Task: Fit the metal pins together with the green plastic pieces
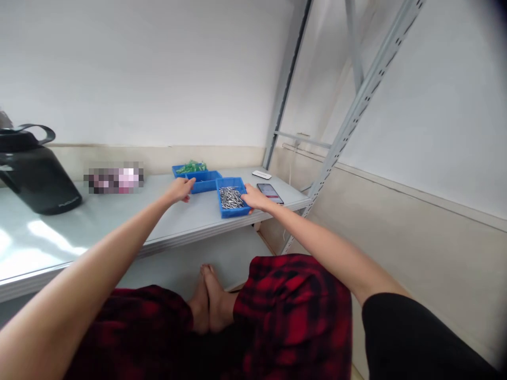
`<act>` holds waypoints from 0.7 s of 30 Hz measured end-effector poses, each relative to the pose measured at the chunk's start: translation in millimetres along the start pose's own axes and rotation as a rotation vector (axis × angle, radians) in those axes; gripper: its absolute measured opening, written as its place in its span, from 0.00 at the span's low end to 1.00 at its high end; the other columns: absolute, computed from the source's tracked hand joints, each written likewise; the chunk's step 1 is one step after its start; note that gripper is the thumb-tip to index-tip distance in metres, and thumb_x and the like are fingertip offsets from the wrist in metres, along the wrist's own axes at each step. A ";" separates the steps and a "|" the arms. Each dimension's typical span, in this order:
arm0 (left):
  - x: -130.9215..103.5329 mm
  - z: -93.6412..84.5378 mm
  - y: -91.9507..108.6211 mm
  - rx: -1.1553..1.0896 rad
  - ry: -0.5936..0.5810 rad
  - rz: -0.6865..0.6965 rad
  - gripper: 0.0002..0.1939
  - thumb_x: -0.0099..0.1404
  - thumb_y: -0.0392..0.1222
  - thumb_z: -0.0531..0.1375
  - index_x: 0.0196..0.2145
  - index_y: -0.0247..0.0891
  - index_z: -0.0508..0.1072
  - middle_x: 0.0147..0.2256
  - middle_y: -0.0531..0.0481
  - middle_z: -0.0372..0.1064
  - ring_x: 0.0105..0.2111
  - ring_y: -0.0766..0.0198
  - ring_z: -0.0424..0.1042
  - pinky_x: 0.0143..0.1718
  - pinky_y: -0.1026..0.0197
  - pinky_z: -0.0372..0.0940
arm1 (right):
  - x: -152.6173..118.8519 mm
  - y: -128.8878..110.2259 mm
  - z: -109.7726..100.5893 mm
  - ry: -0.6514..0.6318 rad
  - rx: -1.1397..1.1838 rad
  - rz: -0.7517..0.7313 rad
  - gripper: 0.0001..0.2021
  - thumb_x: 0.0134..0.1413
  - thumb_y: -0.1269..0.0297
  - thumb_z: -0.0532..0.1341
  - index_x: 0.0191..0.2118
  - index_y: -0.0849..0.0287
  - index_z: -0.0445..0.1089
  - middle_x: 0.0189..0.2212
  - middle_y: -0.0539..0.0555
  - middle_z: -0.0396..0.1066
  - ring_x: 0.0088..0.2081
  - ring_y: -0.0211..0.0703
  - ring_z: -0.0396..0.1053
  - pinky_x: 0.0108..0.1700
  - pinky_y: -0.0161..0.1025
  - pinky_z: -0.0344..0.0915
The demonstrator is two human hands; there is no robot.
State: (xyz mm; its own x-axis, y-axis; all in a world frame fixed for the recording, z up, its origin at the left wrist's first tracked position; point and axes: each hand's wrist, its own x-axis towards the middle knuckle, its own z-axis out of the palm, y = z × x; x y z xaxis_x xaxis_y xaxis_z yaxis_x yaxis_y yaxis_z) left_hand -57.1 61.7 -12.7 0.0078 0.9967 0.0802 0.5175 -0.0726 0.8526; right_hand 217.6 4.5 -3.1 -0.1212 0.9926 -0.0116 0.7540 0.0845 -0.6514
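Observation:
My right hand (254, 199) grips the right side of a small blue bin (234, 213), thumb at the rim and fingers around the outside. A pile of thin silver metal pieces, like nails or screws (231, 198), fills it. My left hand (181, 190) is closed at the left end of another blue bin (206, 186), fingertips on its edge. The inside of this second bin is mostly hidden, and little shows in it. Behind it, a third blue bin (179, 173) holds green plastic pieces (192, 167).
On the grey shelf (166, 224) a phone (270, 193) and a white flat object (261, 174) lie at right. A large dark bottle (37, 177) and a blurred-out pinkish item (114, 179) stand left. A metal rack post (336, 142) rises at the right end.

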 end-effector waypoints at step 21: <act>-118.7 -31.4 6.4 0.563 -0.267 0.411 0.24 0.67 0.59 0.48 0.32 0.39 0.74 0.29 0.46 0.73 0.30 0.57 0.71 0.32 0.60 0.62 | -57.4 -32.1 50.5 -0.270 -0.206 -0.701 0.14 0.65 0.62 0.54 0.54 0.58 0.66 0.46 0.57 0.75 0.41 0.48 0.73 0.44 0.44 0.68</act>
State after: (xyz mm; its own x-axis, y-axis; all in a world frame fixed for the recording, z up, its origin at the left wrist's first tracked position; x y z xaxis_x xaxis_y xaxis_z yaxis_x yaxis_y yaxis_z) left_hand -81.6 -58.2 -0.6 0.4655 0.8728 0.1468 0.7872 -0.4841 0.3820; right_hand 167.7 -59.6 -19.9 -0.7469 0.6479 0.1495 0.5448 0.7252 -0.4210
